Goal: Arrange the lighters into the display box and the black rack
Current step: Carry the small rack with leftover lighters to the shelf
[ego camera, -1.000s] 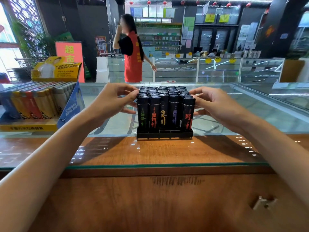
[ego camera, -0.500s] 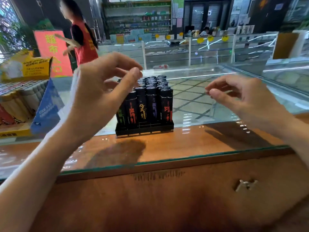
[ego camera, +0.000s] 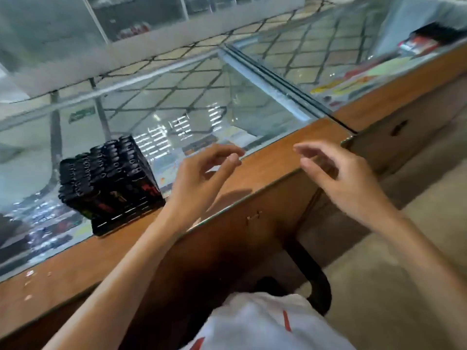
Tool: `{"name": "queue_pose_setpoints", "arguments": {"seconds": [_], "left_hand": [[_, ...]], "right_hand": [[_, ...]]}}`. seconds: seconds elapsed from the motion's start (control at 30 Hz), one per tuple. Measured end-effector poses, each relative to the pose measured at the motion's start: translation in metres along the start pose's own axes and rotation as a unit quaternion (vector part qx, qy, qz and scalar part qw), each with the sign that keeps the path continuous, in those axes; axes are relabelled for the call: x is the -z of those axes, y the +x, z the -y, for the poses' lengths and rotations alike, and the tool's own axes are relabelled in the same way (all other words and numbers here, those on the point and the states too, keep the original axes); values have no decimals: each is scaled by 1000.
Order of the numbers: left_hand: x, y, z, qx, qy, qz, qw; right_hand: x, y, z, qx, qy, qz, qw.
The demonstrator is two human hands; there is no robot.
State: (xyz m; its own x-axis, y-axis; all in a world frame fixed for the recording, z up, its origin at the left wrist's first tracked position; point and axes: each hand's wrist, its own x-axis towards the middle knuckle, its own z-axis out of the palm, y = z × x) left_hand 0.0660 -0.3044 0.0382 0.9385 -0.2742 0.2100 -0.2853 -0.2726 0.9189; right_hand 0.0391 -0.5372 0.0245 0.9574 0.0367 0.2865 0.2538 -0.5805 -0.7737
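Note:
The black rack (ego camera: 126,218) stands on the glass counter at the left, packed with several rows of black lighters (ego camera: 106,170). My left hand (ego camera: 199,178) hovers to the right of the rack, apart from it, fingers loosely curled and holding nothing. My right hand (ego camera: 338,175) hangs over the counter's right corner, fingers relaxed and empty. The display box is out of view.
The glass counter top (ego camera: 202,102) has a wooden front edge (ego camera: 278,157). A second counter (ego camera: 404,97) adjoins at the right with coloured packets on it. A black chair frame (ego camera: 316,274) and my white shirt (ego camera: 265,324) lie below.
Both hands have come off the rack and moved right of it. The view has swung right and down, so the rack now sits at the left and the display box has left the frame.

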Motion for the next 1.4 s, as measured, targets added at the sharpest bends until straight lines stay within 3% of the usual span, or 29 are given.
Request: {"name": "queue_pose_setpoints", "arguments": {"seconds": [0.13, 0.33, 0.57, 0.77, 1.07, 1.4], "left_hand": [[-26, 3, -8, 42, -51, 39, 997], [-64, 2, 8, 40, -38, 97, 994], [-126, 7, 11, 15, -82, 231, 969], [-171, 29, 10, 42, -83, 317, 944], [-243, 91, 8, -14, -13, 325, 946], [-379, 172, -37, -31, 55, 233, 971]], "right_hand": [[29, -42, -19, -106, 48, -27, 993], [45, -97, -48, -206, 79, -110, 969], [65, -151, -60, -268, 126, -226, 928], [94, -180, -68, -303, 127, -288, 900], [147, -160, -126, -333, 130, -321, 877], [296, -103, -229, -307, 80, -258, 913]]}}
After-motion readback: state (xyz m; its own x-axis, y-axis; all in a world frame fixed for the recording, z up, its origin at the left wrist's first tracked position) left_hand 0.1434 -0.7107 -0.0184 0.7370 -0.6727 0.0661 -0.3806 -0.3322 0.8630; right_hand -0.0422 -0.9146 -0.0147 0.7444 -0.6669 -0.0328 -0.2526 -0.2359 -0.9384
